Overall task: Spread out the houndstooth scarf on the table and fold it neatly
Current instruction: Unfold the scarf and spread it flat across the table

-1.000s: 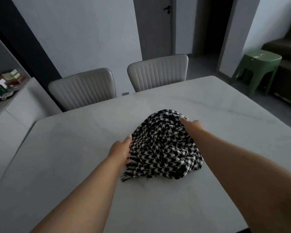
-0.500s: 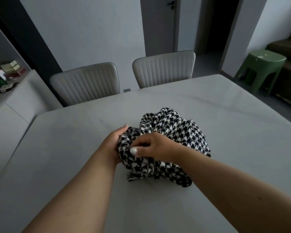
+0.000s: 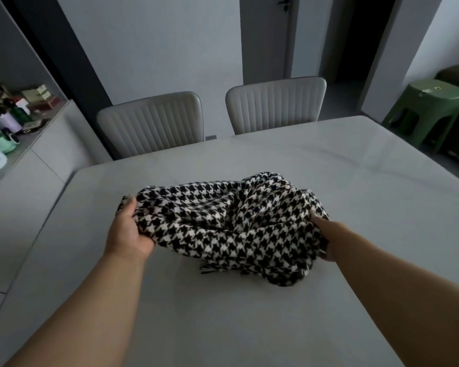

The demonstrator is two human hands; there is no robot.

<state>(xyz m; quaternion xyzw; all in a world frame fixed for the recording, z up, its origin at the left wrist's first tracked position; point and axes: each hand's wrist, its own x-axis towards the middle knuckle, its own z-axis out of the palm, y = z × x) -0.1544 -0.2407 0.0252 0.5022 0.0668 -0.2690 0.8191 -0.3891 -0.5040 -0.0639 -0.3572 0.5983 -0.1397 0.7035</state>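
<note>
Your left hand and right hand each grip the bunched houndstooth scarf on the counter; spreading has barely begun, folding remains

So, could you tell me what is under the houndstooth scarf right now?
The pale table lies under the bunched scarf; fringe pokes out at its near edge. Anything beneath the folds is hidden.

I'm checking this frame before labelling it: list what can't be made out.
- Head view: right hand, its fingers buried in the scarf.
- Head view: the scarf's full length and ends, bunched in folds.
- Head view: items on the sideboard, small, blurred, cut by the left edge.
</note>
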